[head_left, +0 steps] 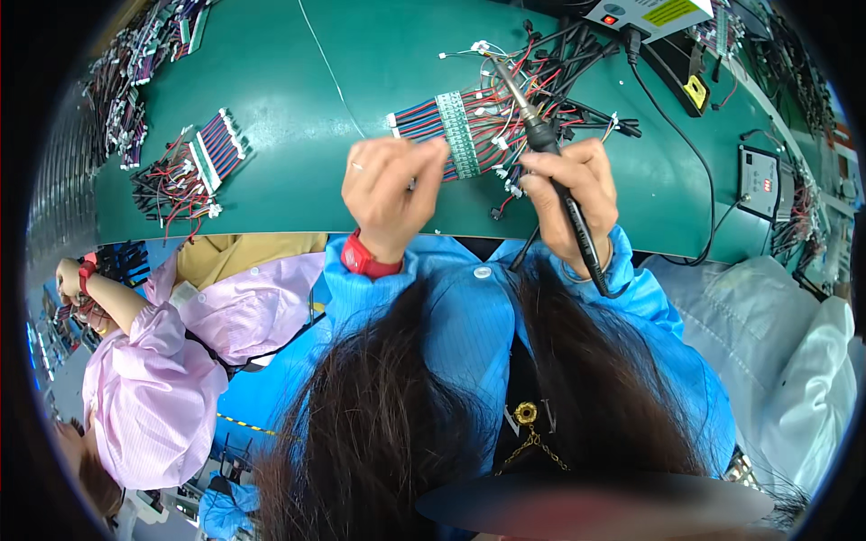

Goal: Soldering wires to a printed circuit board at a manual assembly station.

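My right hand [577, 200] grips a soldering iron [544, 137] by its dark handle. The iron's metal tip points up and away, over wires beyond the board panel. My left hand [390, 191] is closed in a pinch at the panel's near left side. A thin pale solder wire [327, 69] runs from the far edge down to this hand; its end is hidden by the fingers. Between and beyond my hands lies a row of small green circuit boards [457, 135], with ribbon-like cables on the left and red, black and white leads on the right.
More wired boards [209, 162] lie at left on the green mat [280, 117]; a cable heap [122, 104] sits farther left. At far right are a white power unit [649, 16], an iron stand [693, 90] and a controller box [765, 183]. A co-worker in pink [162, 388] sits at left.
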Demonstrator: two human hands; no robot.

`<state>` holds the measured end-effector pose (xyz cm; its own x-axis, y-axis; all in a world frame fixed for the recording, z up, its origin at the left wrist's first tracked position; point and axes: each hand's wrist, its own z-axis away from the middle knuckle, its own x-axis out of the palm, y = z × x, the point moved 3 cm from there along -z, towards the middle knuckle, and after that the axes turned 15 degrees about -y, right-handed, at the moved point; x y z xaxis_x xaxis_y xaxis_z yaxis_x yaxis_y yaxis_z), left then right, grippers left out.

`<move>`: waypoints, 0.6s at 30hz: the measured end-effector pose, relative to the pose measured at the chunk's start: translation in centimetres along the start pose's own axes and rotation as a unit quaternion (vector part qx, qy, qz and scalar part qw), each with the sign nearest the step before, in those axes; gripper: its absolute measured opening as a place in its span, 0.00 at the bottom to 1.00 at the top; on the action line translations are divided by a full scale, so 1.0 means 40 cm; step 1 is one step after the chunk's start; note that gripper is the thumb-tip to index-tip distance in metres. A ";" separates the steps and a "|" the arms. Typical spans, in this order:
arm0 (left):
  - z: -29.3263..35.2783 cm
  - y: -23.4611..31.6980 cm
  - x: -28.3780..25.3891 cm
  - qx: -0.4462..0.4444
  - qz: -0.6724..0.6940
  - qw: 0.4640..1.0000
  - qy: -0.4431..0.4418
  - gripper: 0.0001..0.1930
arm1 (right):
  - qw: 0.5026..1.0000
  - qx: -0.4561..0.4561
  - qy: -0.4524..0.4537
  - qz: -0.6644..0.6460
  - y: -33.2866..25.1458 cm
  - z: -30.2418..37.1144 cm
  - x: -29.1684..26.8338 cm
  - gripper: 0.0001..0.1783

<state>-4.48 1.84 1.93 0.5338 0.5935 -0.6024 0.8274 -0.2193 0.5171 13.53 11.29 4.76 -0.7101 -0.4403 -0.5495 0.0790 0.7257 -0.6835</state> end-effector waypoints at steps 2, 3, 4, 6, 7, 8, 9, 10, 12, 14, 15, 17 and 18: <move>0.011 0.050 -0.022 0.007 0.037 0.999 -0.022 0.13 | 0.999 -0.004 -0.034 -0.040 -0.008 0.006 0.008 0.15; 0.016 0.072 -0.024 0.009 0.073 0.996 -0.042 0.14 | 0.996 -0.012 -0.053 -0.070 -0.012 0.011 0.013 0.15; 0.014 0.093 -0.016 0.015 0.094 0.995 -0.013 0.13 | 0.993 -0.012 -0.074 -0.089 -0.020 0.015 0.014 0.16; 0.024 0.121 -0.009 0.012 0.114 0.993 -0.023 0.14 | 0.991 -0.028 -0.072 -0.114 -0.020 0.027 0.016 0.14; 0.028 0.130 0.000 0.007 0.129 0.991 -0.025 0.14 | 0.991 -0.033 -0.067 -0.115 -0.018 0.033 0.011 0.12; 0.030 0.138 0.011 0.006 0.131 0.991 -0.024 0.14 | 0.991 -0.032 -0.069 -0.113 -0.012 0.037 0.009 0.12; 0.030 0.144 0.009 -0.003 0.155 0.988 -0.018 0.14 | 0.991 -0.030 -0.065 -0.116 -0.015 0.033 0.009 0.11; 0.031 0.148 0.007 -0.012 0.180 0.984 -0.012 0.14 | 0.991 -0.027 -0.061 -0.118 -0.017 0.031 0.008 0.10; 0.033 0.154 0.000 -0.023 0.182 0.983 -0.029 0.13 | 0.991 -0.029 -0.057 -0.114 -0.020 0.034 0.006 0.10; 0.032 0.154 -0.011 -0.034 0.185 0.981 -0.045 0.13 | 0.995 -0.019 -0.042 -0.092 -0.026 0.037 0.004 0.09; 0.034 0.149 -0.014 -0.049 0.192 0.979 -0.058 0.12 | 0.995 -0.018 -0.043 -0.092 -0.026 0.037 0.004 0.09; 0.036 0.137 -0.029 -0.062 0.197 0.976 -0.071 0.12 | 0.997 -0.011 -0.024 -0.068 -0.025 0.034 0.000 0.09; 0.040 0.127 -0.032 -0.088 0.183 0.976 -0.083 0.11 | 0.998 -0.003 -0.035 -0.060 -0.023 0.038 -0.002 0.08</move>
<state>-0.67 -1.30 4.36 0.8206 0.3632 -0.4413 0.5416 -0.2473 0.8035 14.58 9.86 4.71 -0.6638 -0.5602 -0.4956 -0.0085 0.6682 -0.7439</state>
